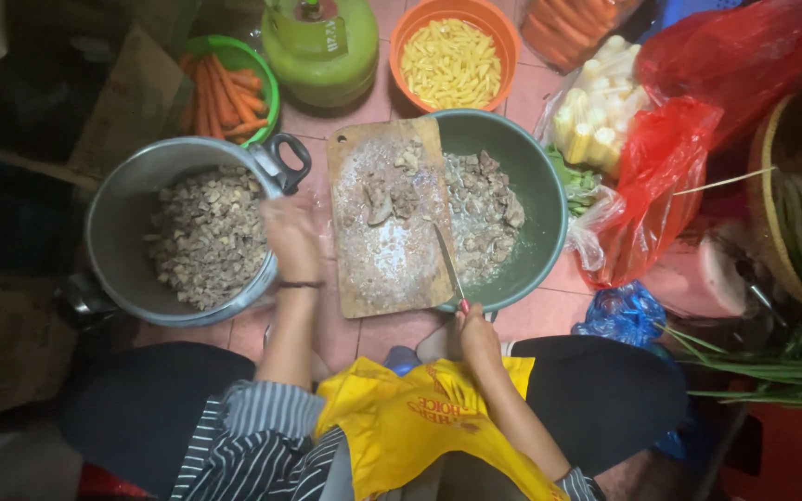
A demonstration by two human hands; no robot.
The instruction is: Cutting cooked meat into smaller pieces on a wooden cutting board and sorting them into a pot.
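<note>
Right hand (478, 336) gripping knife (449, 266) by red handle, blade lying on wooden cutting board (387, 218), long axis pointing up-left, away from body, toward meat pieces (390, 190) at board's far half. Left hand (290, 232) blurring over steel pot (155, 232) rim, grip unclear. Right hand sitting nearer meat. Board bridging green basin (536, 199). Everything sitting on tiled floor (350, 116), crowded with carrots (227, 93) and bags.

A tiled floor (364, 111) carries everything. On it stand a metal pot (113, 232) of chopped meat, a green basin (536, 186) with a cutting board (387, 218) across it, an orange bowl (503, 37), a green bowl (266, 74) of carrots, a gas cylinder (322, 46) and red bags (661, 176).
</note>
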